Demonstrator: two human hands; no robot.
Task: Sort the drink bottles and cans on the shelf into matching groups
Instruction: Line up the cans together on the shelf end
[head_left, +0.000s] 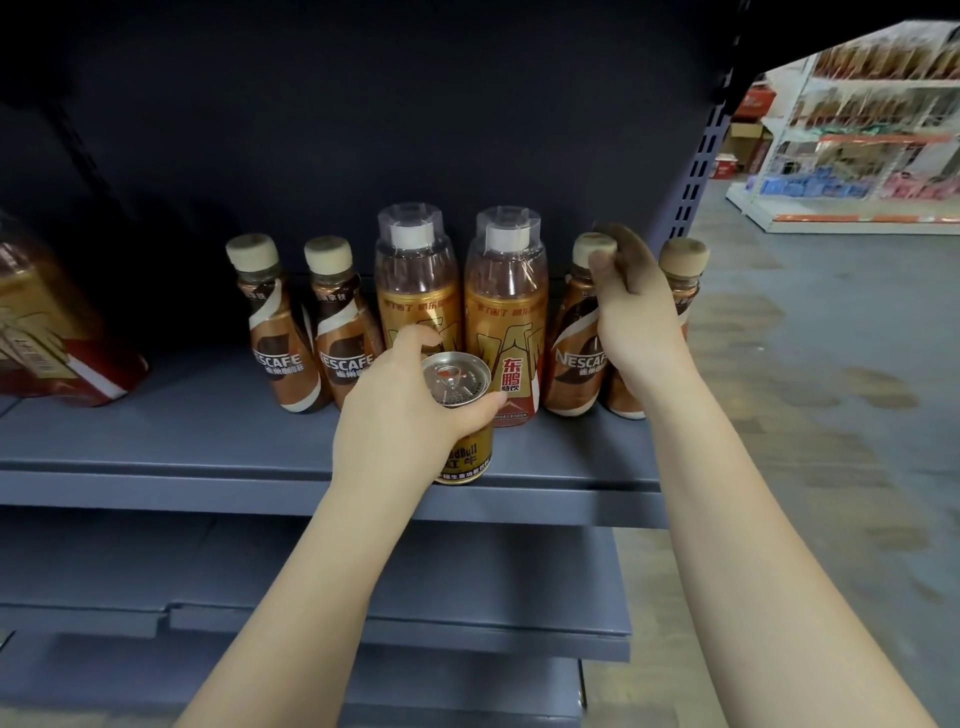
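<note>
Dark blue-grey metal shelf (218, 447): top tier stocked, front edge across the middle of the view.

Large amber plastic bottle with red base (47, 332), at 9 o'clock, cut off by the frame; label unreadable.

Two tall gold plastic bottles with clear overcaps (506, 312), centre row at 12 o'clock, upright, side by side; red panel reading "东鹏特饮".

Two small brown plastic coffee bottles with beige caps (288, 338), at 11 o'clock, upright, labelled "NESCAFE".

Two further brown coffee bottles (574, 358), at 1 o'clock, same "NESCAFE" label.

Short gold metal can with silver pull-tab lid (460, 415), at shelf front, before the gold bottles; partial lettering "dBull" and "红牛".

Left hand (400, 410): fingers wrapped round the can.

Right hand (631, 317): fingers closed on the cap and neck of the near coffee bottle at 1 o'clock.
</note>
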